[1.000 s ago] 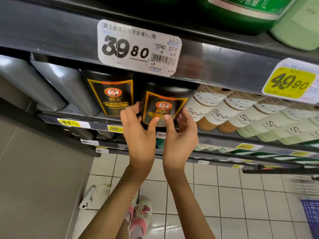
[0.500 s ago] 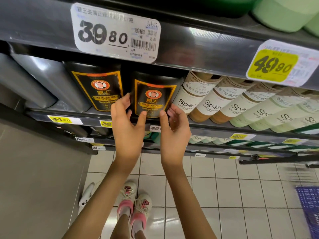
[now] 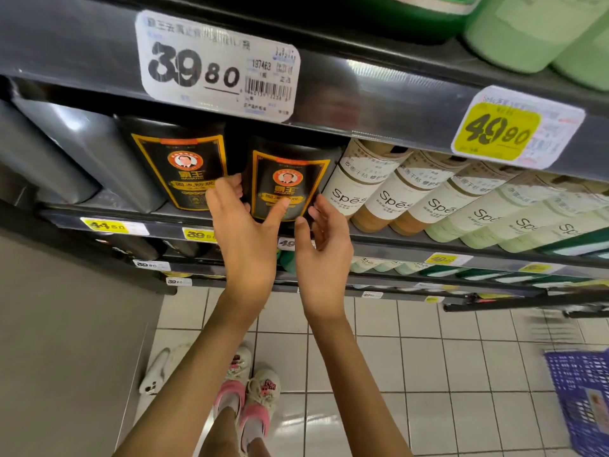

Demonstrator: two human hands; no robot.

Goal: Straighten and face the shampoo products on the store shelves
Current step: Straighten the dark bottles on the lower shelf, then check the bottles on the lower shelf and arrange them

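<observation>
Two hands flank one black bottle (image 3: 298, 150) standing at the front of the shelf (image 3: 379, 241), between a second black bottle (image 3: 179, 166) and a row of Spēs bottles (image 3: 357, 189). Left hand (image 3: 245, 235): fingers straight, reaching into the gap between the two black bottles, thumb across the label (image 3: 288, 186). Right hand (image 3: 326, 252): loosely spread just beside the bottle's lower right edge; contact cannot be confirmed. Neither hand is clamped on anything. Likely risks: an uneven push may turn the label off front; the wedged left fingers may skew the neighbour; a pull past the lip may tip the bottle to the floor (image 3: 428, 374).
</observation>
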